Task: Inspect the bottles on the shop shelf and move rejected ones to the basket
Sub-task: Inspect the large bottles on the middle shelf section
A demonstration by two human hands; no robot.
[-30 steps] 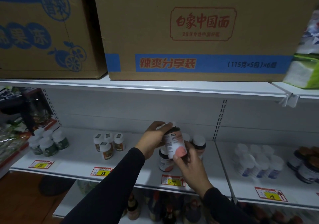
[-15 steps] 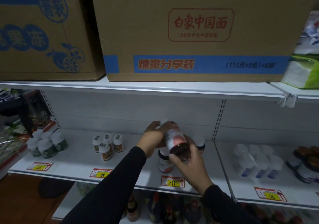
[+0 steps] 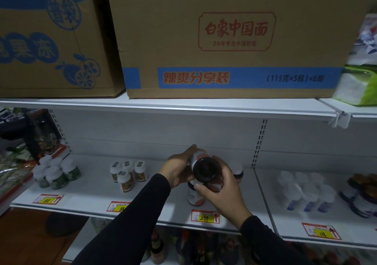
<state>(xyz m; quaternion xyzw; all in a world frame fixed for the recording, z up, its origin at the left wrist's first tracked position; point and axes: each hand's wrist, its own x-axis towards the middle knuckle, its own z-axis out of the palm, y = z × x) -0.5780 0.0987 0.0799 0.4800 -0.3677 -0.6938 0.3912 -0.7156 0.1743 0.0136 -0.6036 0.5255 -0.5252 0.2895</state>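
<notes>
From my head view, I hold one brown bottle (image 3: pixel 205 171) in both hands, lifted above the middle shelf (image 3: pixel 155 209) and tipped so that its dark round base faces me. I judge I have it turned this way to check the underside, where a date or batch mark may sit; the light is too dim for me to read anything there. My left hand (image 3: pixel 179 170) wraps the far end of the bottle, fingers curled over the part near the cap, and my right hand (image 3: pixel 222 187) clasps the near side, its fingers curled under the base and thumb over the top. Gripped at both ends, the bottle can be rolled without slipping.

The bottle is dark brown glass or plastic with a white label bearing a salmon-pink patch; its cap is hidden behind my left hand.

Just below my hands, a matching bottle (image 3: pixel 194 195) stands upright on the shelf, and another with a white cap (image 3: pixel 236 169) stands just beyond my right hand. A red and yellow price tag (image 3: pixel 205 216) reading 299 sits on the shelf edge under my right wrist. Off beyond my left hand stand small orange-labelled bottles (image 3: pixel 127 173), and further still green-labelled ones (image 3: pixel 56 172). Past my right hand are white bottles with blue labels (image 3: pixel 302 191). No basket is in sight.
</notes>
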